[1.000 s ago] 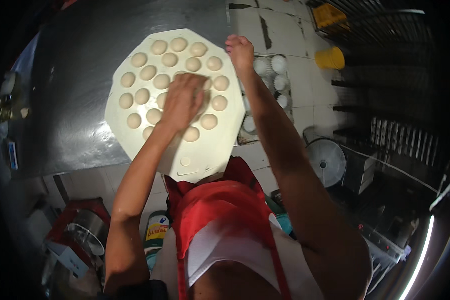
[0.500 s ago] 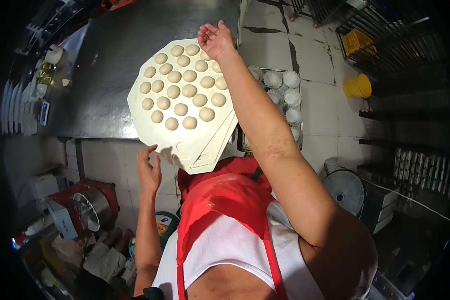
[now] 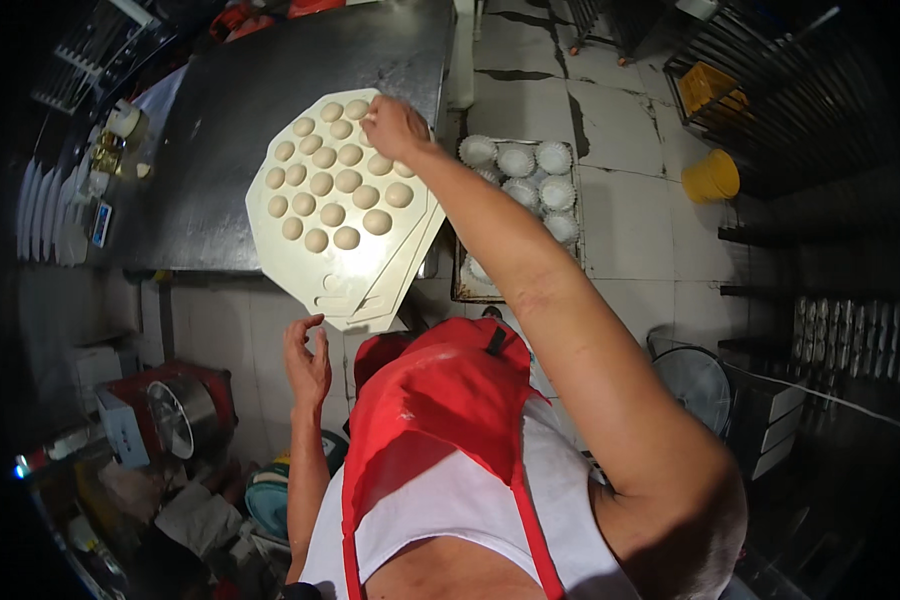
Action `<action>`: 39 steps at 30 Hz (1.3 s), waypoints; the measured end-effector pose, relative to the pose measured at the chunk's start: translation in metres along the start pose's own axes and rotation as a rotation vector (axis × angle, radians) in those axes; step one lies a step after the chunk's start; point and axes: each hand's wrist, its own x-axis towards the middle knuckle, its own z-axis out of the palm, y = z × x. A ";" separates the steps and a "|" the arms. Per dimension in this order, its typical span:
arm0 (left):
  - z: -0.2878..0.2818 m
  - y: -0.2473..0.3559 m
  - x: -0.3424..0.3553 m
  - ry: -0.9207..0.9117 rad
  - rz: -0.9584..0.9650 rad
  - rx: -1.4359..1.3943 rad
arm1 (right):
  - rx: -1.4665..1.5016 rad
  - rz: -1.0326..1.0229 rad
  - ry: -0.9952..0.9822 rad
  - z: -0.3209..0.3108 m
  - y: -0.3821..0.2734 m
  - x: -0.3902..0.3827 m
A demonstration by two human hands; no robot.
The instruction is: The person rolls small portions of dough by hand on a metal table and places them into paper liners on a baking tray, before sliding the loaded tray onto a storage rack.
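Round pale dough balls point(image 3: 348, 181) lie in loose rows on a cream, many-sided board point(image 3: 300, 262). A second board point(image 3: 410, 270) of the same colour shows beneath it along the right side. My right hand point(image 3: 397, 128) reaches over the far right part of the board, fingers curled down among the dough balls. The hand covers whatever is under its fingers. By the board's near left edge, my left hand point(image 3: 307, 362) is empty, with thumb and fingers apart. Its fingertips are close to the edge; whether they touch it I cannot tell.
The boards overhang the front of a dark metal table point(image 3: 210, 180). To the right, a tray point(image 3: 470, 292) holds several fluted paper cups point(image 3: 520, 192). Farther right are a yellow bucket point(image 3: 711, 177) and a round fan point(image 3: 692, 385). A red mixer point(image 3: 210, 390) stands at lower left.
My right hand has come down from beyond the board's far edge onto the dough balls, its fingers curling. The boards appear farther left, and more of the paper-cup tray shows.
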 end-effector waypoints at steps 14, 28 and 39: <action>0.043 0.040 0.213 -0.201 0.471 -0.046 | -0.269 0.206 -0.167 -0.001 0.081 0.003; 0.131 0.031 0.325 -0.377 0.474 0.010 | -0.231 0.222 -0.139 0.011 0.075 -0.002; 0.236 0.146 0.335 -0.355 0.444 -0.308 | -0.280 0.490 0.044 -0.105 0.272 -0.043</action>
